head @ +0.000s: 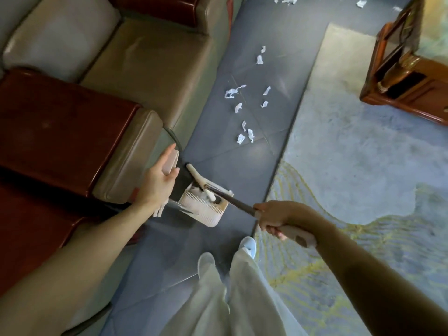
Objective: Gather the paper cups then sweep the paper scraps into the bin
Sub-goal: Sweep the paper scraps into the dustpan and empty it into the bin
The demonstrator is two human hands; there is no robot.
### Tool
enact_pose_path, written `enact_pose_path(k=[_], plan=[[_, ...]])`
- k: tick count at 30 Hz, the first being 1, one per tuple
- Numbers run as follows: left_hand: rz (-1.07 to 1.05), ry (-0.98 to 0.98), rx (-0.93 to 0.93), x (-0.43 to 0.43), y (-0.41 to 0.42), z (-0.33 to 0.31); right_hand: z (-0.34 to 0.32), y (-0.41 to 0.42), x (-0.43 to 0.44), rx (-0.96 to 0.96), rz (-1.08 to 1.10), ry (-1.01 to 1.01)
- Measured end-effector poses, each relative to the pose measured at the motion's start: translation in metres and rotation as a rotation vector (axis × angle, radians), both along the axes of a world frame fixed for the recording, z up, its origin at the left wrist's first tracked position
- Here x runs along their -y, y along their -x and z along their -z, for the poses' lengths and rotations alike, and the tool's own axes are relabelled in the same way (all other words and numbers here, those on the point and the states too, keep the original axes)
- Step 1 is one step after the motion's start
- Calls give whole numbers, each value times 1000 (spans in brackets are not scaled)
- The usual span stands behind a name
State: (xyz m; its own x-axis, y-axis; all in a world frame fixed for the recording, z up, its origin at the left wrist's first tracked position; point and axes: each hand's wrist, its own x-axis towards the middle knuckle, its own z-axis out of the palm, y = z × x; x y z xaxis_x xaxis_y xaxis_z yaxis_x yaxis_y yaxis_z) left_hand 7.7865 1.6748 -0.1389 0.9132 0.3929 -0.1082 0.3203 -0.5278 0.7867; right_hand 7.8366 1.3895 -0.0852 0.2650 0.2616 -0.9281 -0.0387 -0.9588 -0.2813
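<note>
An open floor strip point(278, 57) is running up mid-frame, paper scraps point(234, 92) littering it; a sofa point(150, 69) is blocking the left, a wooden cabinet point(417, 93) the upper right.

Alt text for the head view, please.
The right hand grips a dark rod reaching over a cream plastic dustpan holding white scraps, while the left hand holds a pale flat piece beside the brown leather sofa. More torn white paper scraps lie on the grey tiled floor ahead.

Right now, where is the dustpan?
In the head view the dustpan is at centre, over the floor beside the sofa end, between the left hand and the right hand gripping the long handle; paper scraps lie beyond it.
</note>
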Motion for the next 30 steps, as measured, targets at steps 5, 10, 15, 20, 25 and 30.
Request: enact_pose_path(k=[5, 10, 15, 20, 25, 30], plan=[[36, -62, 4, -12, 16, 2, -39, -4, -1, 83, 1, -40], [145, -42, 116, -16, 12, -1, -46, -5, 8, 188, 130, -13], [231, -22, 65, -25, 10, -3, -33, -6, 10, 217, 178, 22], [267, -12, 51, -20, 10, -2, -10, 13, -7, 265, 128, 107], [208, -25, 19, -15, -10, 0, 6, 41, -35, 85, 103, 30], [213, -44, 39, -24, -16, -4, -22, 4, -18, -22, 367, -69]])
